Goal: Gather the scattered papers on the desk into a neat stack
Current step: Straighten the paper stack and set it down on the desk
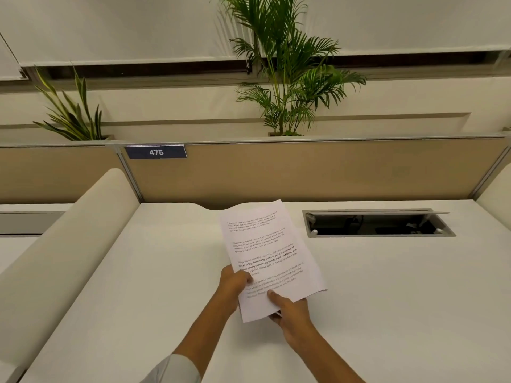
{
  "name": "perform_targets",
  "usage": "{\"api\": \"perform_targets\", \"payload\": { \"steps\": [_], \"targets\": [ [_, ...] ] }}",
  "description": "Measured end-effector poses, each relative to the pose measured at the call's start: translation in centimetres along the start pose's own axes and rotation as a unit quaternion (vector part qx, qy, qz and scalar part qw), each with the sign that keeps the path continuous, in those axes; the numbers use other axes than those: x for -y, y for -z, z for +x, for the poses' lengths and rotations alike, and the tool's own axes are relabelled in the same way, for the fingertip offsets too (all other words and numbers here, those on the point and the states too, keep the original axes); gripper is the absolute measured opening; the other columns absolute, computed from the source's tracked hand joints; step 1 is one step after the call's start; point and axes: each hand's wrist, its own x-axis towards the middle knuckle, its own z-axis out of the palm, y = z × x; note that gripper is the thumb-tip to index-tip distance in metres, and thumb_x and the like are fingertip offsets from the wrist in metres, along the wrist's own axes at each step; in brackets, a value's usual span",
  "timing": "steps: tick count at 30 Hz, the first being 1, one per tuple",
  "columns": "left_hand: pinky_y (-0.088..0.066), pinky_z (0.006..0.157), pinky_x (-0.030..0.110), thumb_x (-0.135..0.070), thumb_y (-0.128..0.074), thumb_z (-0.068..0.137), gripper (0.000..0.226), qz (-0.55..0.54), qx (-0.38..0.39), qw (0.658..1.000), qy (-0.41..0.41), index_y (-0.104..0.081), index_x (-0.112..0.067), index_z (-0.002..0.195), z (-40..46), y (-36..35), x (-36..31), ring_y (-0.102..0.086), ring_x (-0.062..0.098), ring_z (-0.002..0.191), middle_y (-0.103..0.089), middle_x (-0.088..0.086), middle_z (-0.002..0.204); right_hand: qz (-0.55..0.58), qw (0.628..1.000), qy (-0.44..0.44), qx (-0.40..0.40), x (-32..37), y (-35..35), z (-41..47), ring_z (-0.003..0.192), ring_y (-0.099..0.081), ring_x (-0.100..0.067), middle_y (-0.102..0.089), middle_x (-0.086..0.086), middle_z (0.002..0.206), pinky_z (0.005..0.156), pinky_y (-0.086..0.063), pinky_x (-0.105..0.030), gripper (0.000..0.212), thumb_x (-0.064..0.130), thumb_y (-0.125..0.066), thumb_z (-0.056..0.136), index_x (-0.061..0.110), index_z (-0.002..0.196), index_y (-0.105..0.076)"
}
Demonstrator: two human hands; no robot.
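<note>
A small bundle of white printed papers point(269, 252) is lifted above the white desk point(387, 286), tilted with its top leaning right. My left hand point(233, 281) pinches the bundle's left edge, thumb on the printed face. My right hand point(290, 313) grips the bottom edge, thumb on top and fingers underneath. The sheets lie nearly aligned, with a second sheet's edge showing along the right side. No other loose paper shows on the desk.
An open cable hatch point(378, 223) is sunk into the desk at the back right. A tan partition point(304, 172) with a "475" label point(155, 152) closes the back. A cream padded divider point(69, 244) runs along the left. Potted plants point(287, 78) stand behind the partition.
</note>
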Motion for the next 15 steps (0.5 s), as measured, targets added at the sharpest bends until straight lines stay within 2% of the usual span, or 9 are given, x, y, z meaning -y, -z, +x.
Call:
{"api": "perform_targets", "payload": {
  "steps": [3, 6, 9, 11, 13, 15],
  "targets": [
    [-0.058, 0.063, 0.033, 0.015, -0.052, 0.072, 0.032, 0.022, -0.014, 1.0, -0.01, -0.065, -0.009, 0.09, 1.2, 1.2, -0.5, -0.068, 0.031, 0.08, -0.071, 0.007, 0.086, -0.005, 1.0, 0.008, -0.019, 1.1, 1.4, 1.1, 0.102, -0.069, -0.03, -0.075, -0.006, 0.109, 0.068, -0.06, -0.039, 0.046, -0.002, -0.074, 0.078, 0.02, 0.117, -0.063],
    [-0.055, 0.06, 0.03, 0.014, -0.052, 0.071, 0.031, 0.034, -0.028, 0.999, -0.02, -0.065, -0.01, 0.085, 2.6, 2.2, -1.1, -0.067, 0.029, 0.076, -0.071, 0.01, 0.086, -0.036, 0.999, 0.006, -0.018, 3.7, 2.9, 2.9, 0.097, -0.069, -0.029, -0.077, -0.009, 0.105, 0.069, -0.059, -0.038, 0.033, 0.01, -0.073, 0.082, 0.015, 0.114, -0.069],
    [-0.053, 0.053, 0.026, 0.011, -0.053, 0.071, 0.031, 0.061, -0.021, 0.996, -0.057, -0.067, -0.014, 0.083, 3.7, 2.8, -1.7, -0.067, 0.023, 0.074, -0.072, 0.006, 0.085, -0.135, 0.99, 0.016, 0.042, 6.7, 3.8, 4.6, 0.096, -0.073, -0.026, -0.077, -0.003, 0.108, 0.073, -0.059, -0.038, 0.032, 0.021, -0.07, 0.087, 0.02, 0.118, -0.067],
    [-0.053, 0.048, 0.02, 0.007, -0.057, 0.074, 0.032, 0.077, -0.01, 0.992, -0.096, -0.068, -0.021, 0.085, 4.0, 2.8, -2.0, -0.069, 0.018, 0.076, -0.073, -0.002, 0.085, -0.228, 0.969, 0.041, 0.08, 8.1, 3.7, 5.8, 0.097, -0.074, -0.021, -0.077, 0.0, 0.11, 0.076, -0.061, -0.038, 0.036, 0.021, -0.072, 0.087, 0.022, 0.122, -0.062],
    [-0.054, 0.049, 0.017, 0.004, -0.06, 0.077, 0.035, 0.077, 0.001, 0.988, -0.133, -0.068, -0.028, 0.087, 4.2, 2.6, -2.2, -0.071, 0.017, 0.079, -0.074, -0.007, 0.086, -0.283, 0.952, 0.084, 0.086, 8.9, 3.0, 7.0, 0.099, -0.073, -0.021, -0.074, 0.0, 0.114, 0.08, -0.062, -0.041, 0.038, 0.017, -0.074, 0.085, 0.022, 0.121, -0.062],
    [-0.057, 0.054, 0.018, 0.003, -0.063, 0.077, 0.036, 0.064, 0.014, 0.985, -0.161, -0.069, -0.031, 0.089, 4.4, 2.4, -2.2, -0.072, 0.017, 0.082, -0.074, -0.008, 0.088, -0.298, 0.942, 0.129, 0.083, 9.3, 2.2, 7.8, 0.099, -0.071, -0.016, -0.073, 0.003, 0.114, 0.076, -0.063, -0.032, 0.032, 0.017, -0.074, 0.085, 0.029, 0.112, -0.064]
  ]
}}
